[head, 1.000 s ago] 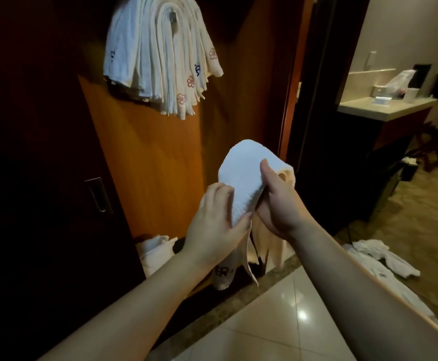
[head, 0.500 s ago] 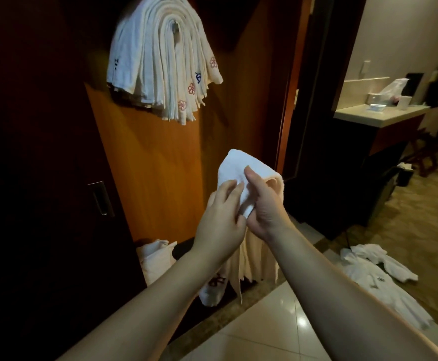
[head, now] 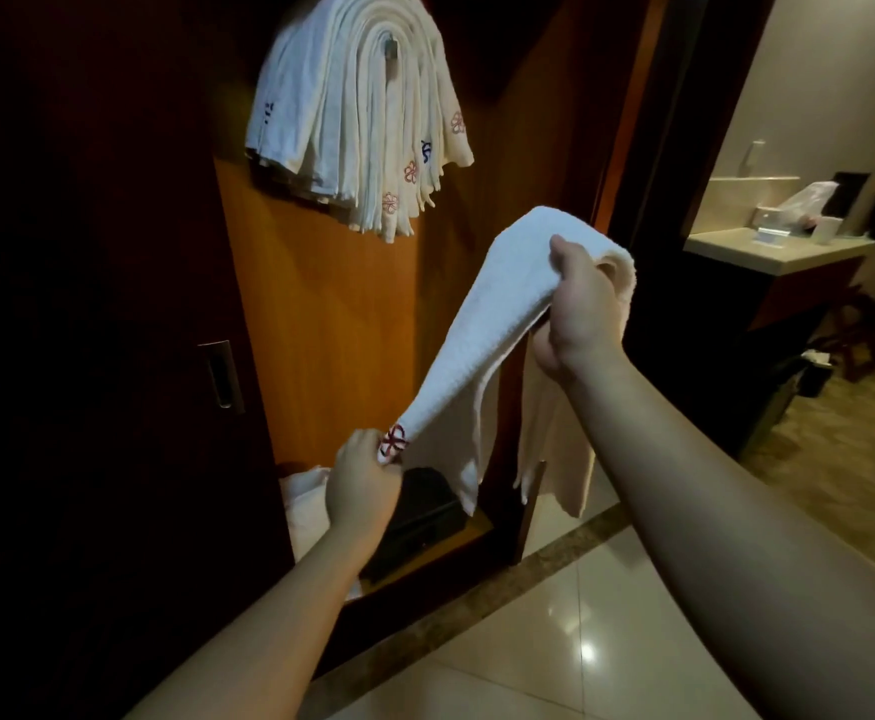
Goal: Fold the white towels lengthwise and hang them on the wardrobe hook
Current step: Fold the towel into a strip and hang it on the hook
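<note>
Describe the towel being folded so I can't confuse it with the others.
Below the hanging towels on the orange wardrobe panel, a white towel stretches between both hands. The left hand pinches its red-emblem end, the right hand its fold.

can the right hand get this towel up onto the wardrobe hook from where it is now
Probably yes. The right hand grips the towel at its fold, below and right of the hook, with open air between. The hook already carries a thick stack of hung towels, so room looks tight.
</note>
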